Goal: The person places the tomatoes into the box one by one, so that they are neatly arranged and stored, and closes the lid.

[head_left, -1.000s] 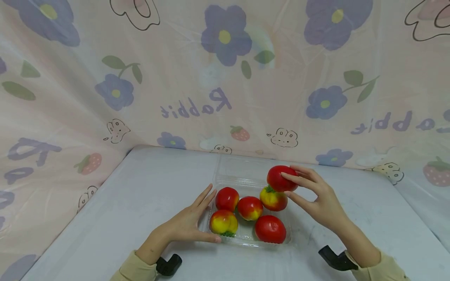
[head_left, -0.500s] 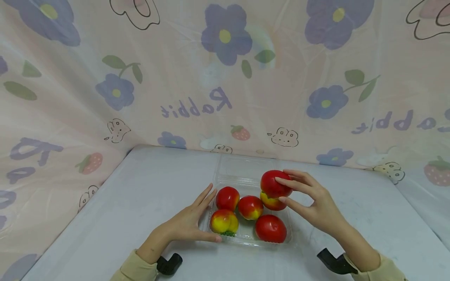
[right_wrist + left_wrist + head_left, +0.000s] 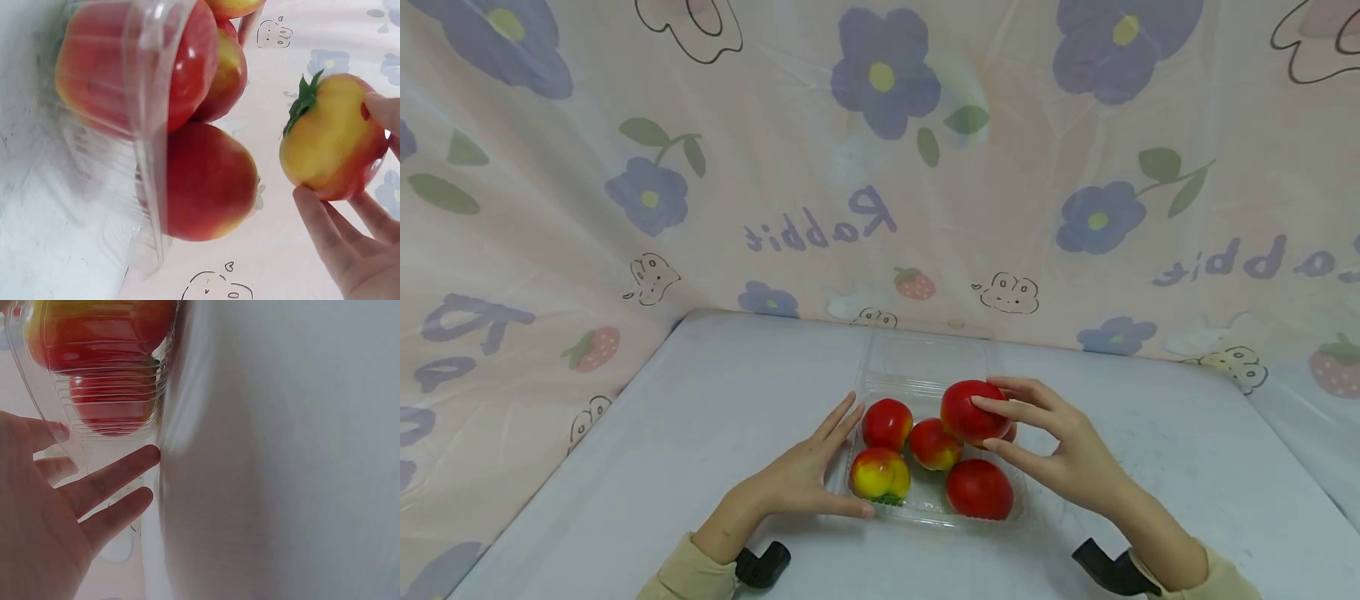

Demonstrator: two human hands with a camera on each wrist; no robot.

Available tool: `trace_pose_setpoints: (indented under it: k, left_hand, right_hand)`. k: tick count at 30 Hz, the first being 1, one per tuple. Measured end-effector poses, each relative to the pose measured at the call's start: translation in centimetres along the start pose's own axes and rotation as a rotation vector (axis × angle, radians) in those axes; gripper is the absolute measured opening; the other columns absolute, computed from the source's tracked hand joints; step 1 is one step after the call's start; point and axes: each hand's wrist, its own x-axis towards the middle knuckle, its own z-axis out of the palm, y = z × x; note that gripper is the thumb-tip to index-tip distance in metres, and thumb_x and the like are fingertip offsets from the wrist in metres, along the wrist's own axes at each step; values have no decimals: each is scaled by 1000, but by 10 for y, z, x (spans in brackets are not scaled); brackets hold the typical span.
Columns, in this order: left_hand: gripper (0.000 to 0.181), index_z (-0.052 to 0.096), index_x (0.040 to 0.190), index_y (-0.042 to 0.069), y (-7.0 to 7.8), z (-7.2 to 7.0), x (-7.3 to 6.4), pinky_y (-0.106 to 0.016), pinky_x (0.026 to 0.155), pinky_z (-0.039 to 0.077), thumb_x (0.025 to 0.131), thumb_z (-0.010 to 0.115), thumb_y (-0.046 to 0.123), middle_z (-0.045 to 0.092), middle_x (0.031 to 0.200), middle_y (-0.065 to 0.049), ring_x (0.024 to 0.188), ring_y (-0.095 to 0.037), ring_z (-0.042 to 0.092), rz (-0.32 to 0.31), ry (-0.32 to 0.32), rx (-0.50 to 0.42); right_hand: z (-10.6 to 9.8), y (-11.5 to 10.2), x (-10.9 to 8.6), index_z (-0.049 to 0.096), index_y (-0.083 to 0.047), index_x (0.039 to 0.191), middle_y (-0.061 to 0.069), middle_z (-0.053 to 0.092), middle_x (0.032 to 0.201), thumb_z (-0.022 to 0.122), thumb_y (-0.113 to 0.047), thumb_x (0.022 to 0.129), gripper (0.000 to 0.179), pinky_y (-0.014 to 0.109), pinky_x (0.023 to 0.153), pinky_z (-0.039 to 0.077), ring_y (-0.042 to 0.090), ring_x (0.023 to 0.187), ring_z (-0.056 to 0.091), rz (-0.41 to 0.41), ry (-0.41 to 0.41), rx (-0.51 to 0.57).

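My right hand (image 3: pixel 1063 446) pinches a red-and-yellow tomato (image 3: pixel 975 411) between thumb and fingers. In the right wrist view this tomato (image 3: pixel 334 137) shows a green leafy top and hangs apart from the others, above the rim of a clear plastic box (image 3: pixel 150 206). Several more tomatoes sit inside: a red one (image 3: pixel 980 489) at front right, a yellow one (image 3: pixel 880 475) at front left, a red one (image 3: pixel 887 424) behind it, one (image 3: pixel 935 444) in the middle. Another is mostly hidden behind the held one. My left hand (image 3: pixel 801 477) rests with fingers spread against the box's left side.
The box's clear lid (image 3: pixel 928 357) lies folded back on the far side. A white table (image 3: pixel 730 400) spreads around the box, and a printed curtain (image 3: pixel 820 167) rises behind. Black wrist mounts (image 3: pixel 762 565) sit by the sleeves.
My right hand has moved left and lower with the tomato, from over the back right of the box towards its middle. The left hand stays where it was.
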Motion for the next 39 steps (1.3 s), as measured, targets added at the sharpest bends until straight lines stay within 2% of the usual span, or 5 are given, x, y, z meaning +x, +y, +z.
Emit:
trace_pose_setpoints:
  k: [10,20,28,33,39]
  left_hand:
    - [115,10,155,28,0,0,0,-62,102,40,67,75,62,-5,163,8,135,-27,44,-3,0,-5]
    - [114,9,155,30,-1,1,0,-61,103,39,68,75,61,-5,162,9,136,-26,43,0,2,-5]
    - [114,9,155,30,-1,1,0,-62,101,40,67,75,61,-5,163,8,136,-27,43,-1,7,-7]
    - [114,10,155,29,-1,1,0,-62,101,40,67,75,61,-5,163,9,136,-27,43,5,7,-6]
    - [114,10,155,28,-1,1,0,-62,101,40,68,75,61,-4,163,8,135,-27,44,9,5,-8]
  right_hand:
    - [5,-4,-3,65,-23,124,5,58,129,81,-10,75,54,28,71,59,14,108,56,-29,-55,18]
    - [8,-5,-7,65,-25,124,5,57,129,78,-13,79,48,33,73,60,25,113,56,25,-137,58]
    - [14,-3,-9,65,-25,124,4,57,128,77,-14,80,47,27,74,59,23,112,55,11,-164,86]
    - [19,-3,-12,65,-26,123,3,57,128,75,-18,83,43,33,74,60,23,113,54,16,-205,102]
    - [24,-3,-14,66,-27,122,4,58,126,75,-21,84,40,32,74,60,22,113,54,9,-236,119]
